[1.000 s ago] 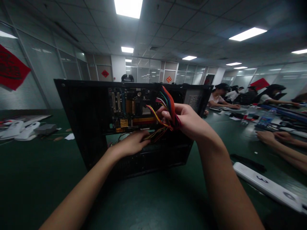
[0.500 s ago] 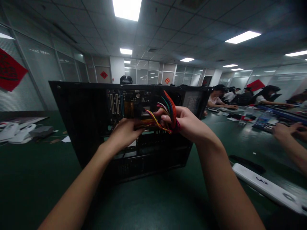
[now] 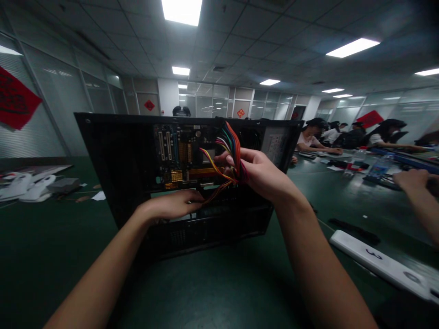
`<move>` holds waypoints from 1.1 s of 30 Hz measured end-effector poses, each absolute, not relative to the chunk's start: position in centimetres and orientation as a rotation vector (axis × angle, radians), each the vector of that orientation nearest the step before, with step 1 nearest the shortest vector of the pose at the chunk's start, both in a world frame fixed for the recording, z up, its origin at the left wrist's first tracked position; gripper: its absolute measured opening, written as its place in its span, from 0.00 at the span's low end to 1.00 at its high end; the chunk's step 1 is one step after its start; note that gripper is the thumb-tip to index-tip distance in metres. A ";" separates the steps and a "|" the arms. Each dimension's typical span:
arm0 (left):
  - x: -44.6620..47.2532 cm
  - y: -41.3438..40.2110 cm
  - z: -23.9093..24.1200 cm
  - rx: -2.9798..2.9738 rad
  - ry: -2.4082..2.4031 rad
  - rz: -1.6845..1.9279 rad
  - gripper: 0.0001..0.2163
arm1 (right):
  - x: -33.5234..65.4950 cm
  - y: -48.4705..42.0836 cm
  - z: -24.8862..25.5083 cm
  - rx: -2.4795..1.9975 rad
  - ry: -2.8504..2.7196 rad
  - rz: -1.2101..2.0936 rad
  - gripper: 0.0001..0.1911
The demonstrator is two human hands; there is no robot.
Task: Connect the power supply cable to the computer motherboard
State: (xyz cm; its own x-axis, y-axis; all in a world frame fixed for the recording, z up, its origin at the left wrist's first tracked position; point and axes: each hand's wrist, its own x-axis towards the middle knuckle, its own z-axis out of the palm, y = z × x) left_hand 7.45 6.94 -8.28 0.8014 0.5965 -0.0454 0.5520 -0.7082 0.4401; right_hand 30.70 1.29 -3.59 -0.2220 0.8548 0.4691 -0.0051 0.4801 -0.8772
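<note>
A black computer case [image 3: 192, 120] stands upright on the table with its open side toward me. Inside it a motherboard [image 3: 188, 141] shows slots and gold-coloured parts, and a grey power supply [image 3: 274, 141] sits at the upper right. My right hand [image 3: 255, 171] is closed around a bundle of coloured power cables [image 3: 233, 141]. Lower down, my left hand [image 3: 174, 203] pinches a thin orange-brown strand of cable [image 3: 217, 192] that runs to the same bundle. The tips of the left fingers and the cable's end are hard to make out.
On the green table [image 3: 219, 283] a white power strip [image 3: 380, 262] lies at the right, near a black strap [image 3: 355, 230]. Plastic bottles [image 3: 380, 167] and a co-worker's hands [image 3: 411, 178] are farther right. White objects and a grey block [image 3: 63, 185] lie at the left.
My left hand has moved down, drawing a cable strand lower and uncovering the gold-coloured parts of the motherboard. My right hand has shifted slightly left with the bundle.
</note>
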 end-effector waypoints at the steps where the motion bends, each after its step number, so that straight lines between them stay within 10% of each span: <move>1: 7.3 6.9 -8.2 2.553 0.856 0.128 0.20 | 30.7 1.3 -3.6 -0.754 -1.616 0.932 0.18; 11: 7.2 2.7 -5.5 2.610 0.854 0.382 0.33 | 29.7 1.1 -3.5 -0.856 -1.732 0.848 0.13; 19: 8.8 -0.1 -3.1 2.185 0.702 0.982 0.22 | 28.8 1.1 -3.8 -0.854 -1.878 0.777 0.19; 33: 9.5 -1.4 -3.5 2.188 0.719 1.018 0.13 | 29.5 -3.7 -1.7 -0.866 -1.895 0.468 0.18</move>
State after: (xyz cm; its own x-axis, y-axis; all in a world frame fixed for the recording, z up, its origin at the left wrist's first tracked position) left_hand 9.50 -1.44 -3.46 0.5562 0.6857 0.4695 0.2139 -0.6641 0.7164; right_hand 29.55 -3.66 -1.71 -0.2826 0.7373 0.6136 0.3673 0.6741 -0.6409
